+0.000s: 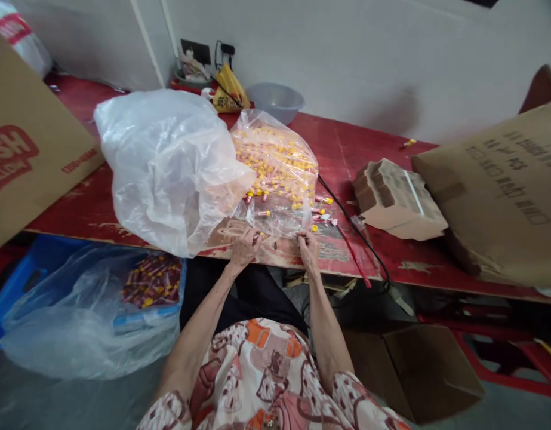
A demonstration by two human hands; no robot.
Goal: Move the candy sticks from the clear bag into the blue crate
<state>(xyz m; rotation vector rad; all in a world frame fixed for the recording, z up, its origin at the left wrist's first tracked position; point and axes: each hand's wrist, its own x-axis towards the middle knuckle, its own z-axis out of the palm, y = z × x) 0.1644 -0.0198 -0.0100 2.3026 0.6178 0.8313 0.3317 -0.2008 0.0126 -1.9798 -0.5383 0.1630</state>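
Note:
A clear plastic bag (275, 161) lies on the red table, full of small pinkish-red tubes with yellow caps. Its mouth faces me, with a few tubes near the opening. My left hand (245, 248) is closed at the table's front edge, pinching a small yellow-capped tube. At the near right corner of the bag's mouth, my right hand (308, 249) is closed, its fingertips pinched on the plastic edge. Several loose tubes (322, 211) lie just beyond my right hand. A large cloudy plastic bag (168, 167) bulges beside my left hand.
A blue crate (46, 257) lined with plastic holds more tubes (154, 279) below the table, left. Cartons stand left (28, 137) and right (503, 191). Folded cardboard (398, 200), a black cable (351, 221) and a plastic basin (276, 100) are on the table. An open box (413, 370) sits below.

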